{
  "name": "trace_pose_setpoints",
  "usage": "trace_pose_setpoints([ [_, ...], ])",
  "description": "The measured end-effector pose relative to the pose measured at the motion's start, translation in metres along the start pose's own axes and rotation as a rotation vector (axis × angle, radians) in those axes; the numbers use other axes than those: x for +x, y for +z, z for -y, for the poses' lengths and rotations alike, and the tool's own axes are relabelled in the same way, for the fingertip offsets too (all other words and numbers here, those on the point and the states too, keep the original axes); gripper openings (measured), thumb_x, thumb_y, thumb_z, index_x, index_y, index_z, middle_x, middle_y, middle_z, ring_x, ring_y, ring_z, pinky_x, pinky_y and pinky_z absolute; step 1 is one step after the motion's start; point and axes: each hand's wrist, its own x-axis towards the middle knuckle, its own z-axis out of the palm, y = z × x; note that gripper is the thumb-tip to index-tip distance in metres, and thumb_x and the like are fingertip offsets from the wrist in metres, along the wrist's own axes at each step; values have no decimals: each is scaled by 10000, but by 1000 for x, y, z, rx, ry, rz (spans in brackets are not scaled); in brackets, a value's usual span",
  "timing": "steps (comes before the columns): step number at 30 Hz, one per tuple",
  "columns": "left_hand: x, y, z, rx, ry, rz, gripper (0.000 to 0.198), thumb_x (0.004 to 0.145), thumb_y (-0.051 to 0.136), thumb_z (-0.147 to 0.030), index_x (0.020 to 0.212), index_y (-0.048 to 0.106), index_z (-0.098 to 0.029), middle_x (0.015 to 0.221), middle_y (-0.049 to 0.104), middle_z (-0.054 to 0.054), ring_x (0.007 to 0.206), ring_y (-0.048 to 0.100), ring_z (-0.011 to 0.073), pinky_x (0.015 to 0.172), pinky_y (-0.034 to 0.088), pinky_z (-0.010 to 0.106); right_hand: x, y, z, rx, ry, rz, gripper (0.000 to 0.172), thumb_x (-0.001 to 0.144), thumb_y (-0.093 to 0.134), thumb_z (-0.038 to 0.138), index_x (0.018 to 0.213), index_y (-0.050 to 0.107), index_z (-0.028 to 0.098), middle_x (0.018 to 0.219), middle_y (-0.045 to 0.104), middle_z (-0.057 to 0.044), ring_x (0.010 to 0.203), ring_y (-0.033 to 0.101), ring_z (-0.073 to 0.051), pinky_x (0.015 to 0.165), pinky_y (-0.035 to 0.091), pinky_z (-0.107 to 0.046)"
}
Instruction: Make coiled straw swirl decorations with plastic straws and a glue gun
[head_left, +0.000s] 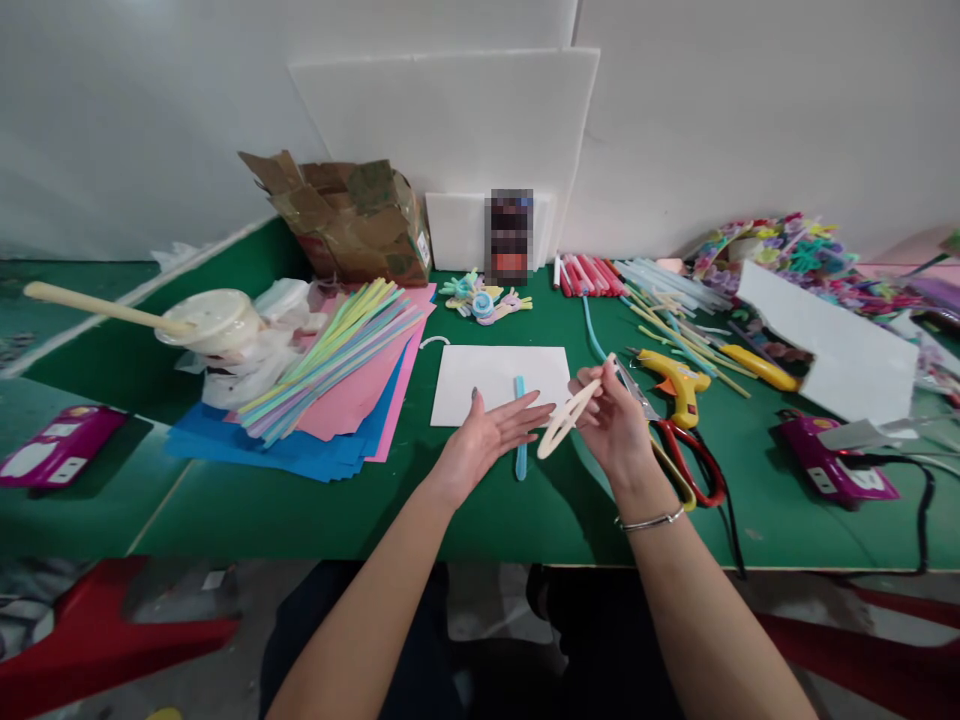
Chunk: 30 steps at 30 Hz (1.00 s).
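Observation:
My right hand (pixel 611 425) pinches one end of a cream pipe cleaner (pixel 555 430) bent into a long narrow loop, and holds it above the table. To its left, my left hand (pixel 491 440) is open, palm up with fingers stretched towards the loop; I cannot tell whether its fingertips touch it. Under the hands a short light-blue fuzzy strip (pixel 520 460) lies partly on a white rectangular sheet (pixel 480 370) and partly on the green tabletop. Beside my right wrist rest large scissors (pixel 697 465) with red handles, and a yellow glue gun (pixel 675 385).
Pastel pipe cleaners (pixel 337 350) lie on coloured sheets (pixel 262 440) at left, near a tub (pixel 217 320) with a stick. Behind are a cardboard box (pixel 360 220), a pastel flower cluster (pixel 484 300) and red bundled sticks (pixel 589 275). A purple power strip (pixel 832 460) sits at right.

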Motion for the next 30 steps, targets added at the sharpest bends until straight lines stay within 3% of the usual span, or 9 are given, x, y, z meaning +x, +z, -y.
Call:
trace_pose_setpoints([
  [4, 0, 0, -2, -36, -16, -5, 721, 837, 208, -681, 1219, 577, -195, 1289, 557, 113, 1238, 468, 249, 1007, 358, 372, 5, -7, 3, 45, -77, -97, 321, 669, 693, 506, 623, 544, 226, 503, 316, 75, 404, 228, -60, 316, 200, -192],
  [8, -1, 3, 0, -40, -8, -10, 628, 859, 315, -619, 1188, 598, -165, 1200, 621, 136, 1182, 521, 249, 994, 374, 371, 7, -9, 0, 93, -38, -150, 277, 654, 715, 479, 710, 586, 240, 538, 401, 72, 410, 249, -54, 315, 216, -187],
  [12, -2, 6, 1, 75, 13, -68, 464, 828, 557, -436, 1186, 591, -142, 1017, 688, 118, 991, 625, 216, 943, 416, 360, 7, -5, -3, 140, -15, -103, 270, 652, 729, 460, 748, 604, 241, 560, 437, 74, 414, 266, -40, 313, 227, -160],
  [19, 5, 12, 12, 297, 57, -116, 592, 724, 680, -320, 1270, 506, -172, 770, 620, 17, 743, 606, 143, 755, 469, 299, -1, 6, -18, 35, 117, -3, 328, 616, 743, 487, 743, 637, 205, 548, 477, 62, 431, 347, -29, 330, 255, -153],
  [25, 8, 11, 23, 529, 43, -172, 282, 760, 611, -320, 974, 628, -137, 593, 535, -25, 542, 524, 107, 553, 430, 244, -7, 12, -21, -100, 178, 73, 327, 580, 758, 472, 666, 659, 172, 579, 535, 26, 460, 425, -55, 339, 274, -185],
  [30, 4, 14, 19, 551, 16, -125, 273, 808, 538, -401, 796, 622, -142, 539, 516, -23, 497, 490, 104, 519, 411, 237, -7, 12, -18, -191, 158, 102, 318, 598, 736, 476, 598, 646, 171, 576, 537, 8, 463, 415, -72, 340, 281, -210],
])
